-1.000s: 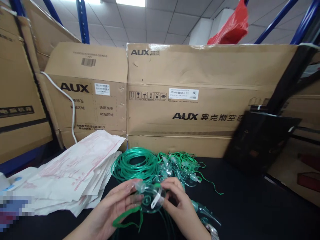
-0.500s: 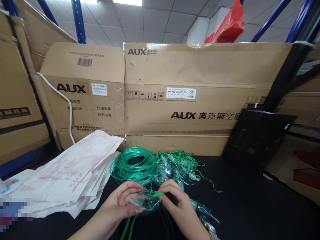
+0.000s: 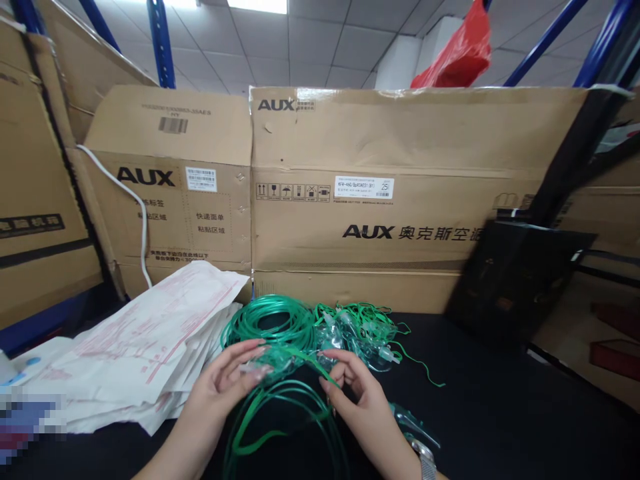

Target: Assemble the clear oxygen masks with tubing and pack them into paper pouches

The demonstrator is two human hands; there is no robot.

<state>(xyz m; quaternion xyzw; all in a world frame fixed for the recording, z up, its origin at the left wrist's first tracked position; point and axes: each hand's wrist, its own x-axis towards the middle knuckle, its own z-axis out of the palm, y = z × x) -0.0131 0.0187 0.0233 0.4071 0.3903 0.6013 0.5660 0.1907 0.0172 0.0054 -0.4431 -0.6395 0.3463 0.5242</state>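
Note:
My left hand (image 3: pixel 220 383) is closed on a clear, green-tinted oxygen mask (image 3: pixel 279 365), holding it by its left end. A flat green elastic strap (image 3: pixel 306 357) runs from the mask to my right hand (image 3: pixel 356 395), which pinches it between thumb and fingers. Another length of strap hangs below the mask in a loose curve. Beneath my hands, loops of thin green tubing (image 3: pixel 293 387) lie over the black table; whether they join the mask I cannot tell. Beside my right wrist, another clear green plastic piece (image 3: pixel 413 423) is partly hidden.
Behind my hands lie a coil of green tubing (image 3: pixel 237 330) and a pile of clear masks with green straps (image 3: pixel 345 333). White printed pouches (image 3: pixel 150 340) are stacked at left. Cardboard boxes (image 3: pixel 300 247) wall the back, and a black box (image 3: pixel 515 280) stands at right.
My hands have moved apart, drawing the strap out between them. The mask has shifted left and slightly up with my left hand, leaving the tubing loops below in view.

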